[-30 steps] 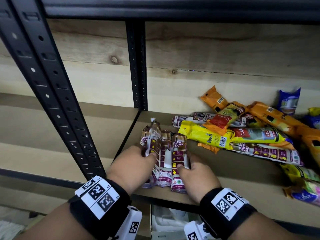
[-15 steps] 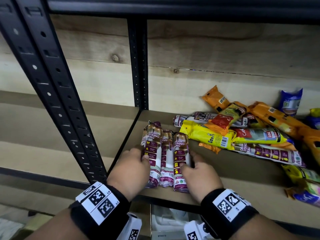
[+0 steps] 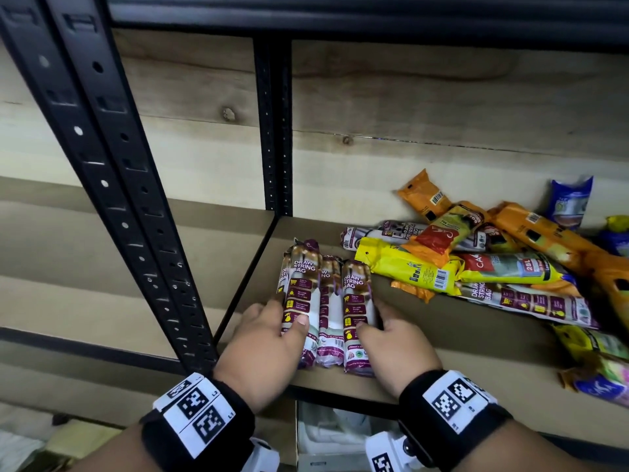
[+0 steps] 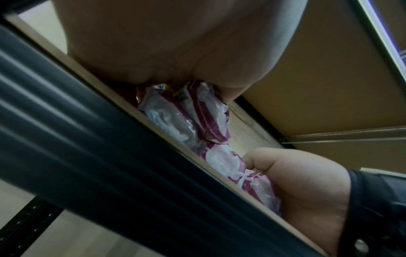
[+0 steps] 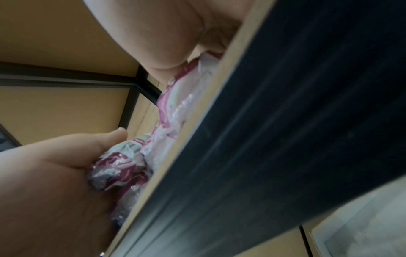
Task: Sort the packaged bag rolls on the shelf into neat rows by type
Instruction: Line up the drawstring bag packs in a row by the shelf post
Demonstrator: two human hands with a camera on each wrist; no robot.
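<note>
The left hand (image 3: pixel 269 338) curls its grip around the leftmost maroon draw-string bag roll (image 3: pixel 299 298), thumb on top. The right hand (image 3: pixel 394 345) curls its grip on the rightmost maroon roll (image 3: pixel 355 311), thumb on its face. A third maroon roll (image 3: pixel 329 315) lies between both grips on the shelf (image 3: pixel 442 338). Right of the right grip sits a jumbled pile of yellow and orange rolls (image 3: pixel 476 260).

Pale plank wall (image 3: pixel 442 107) behind black uprights (image 3: pixel 274 131) (dim light)
</note>
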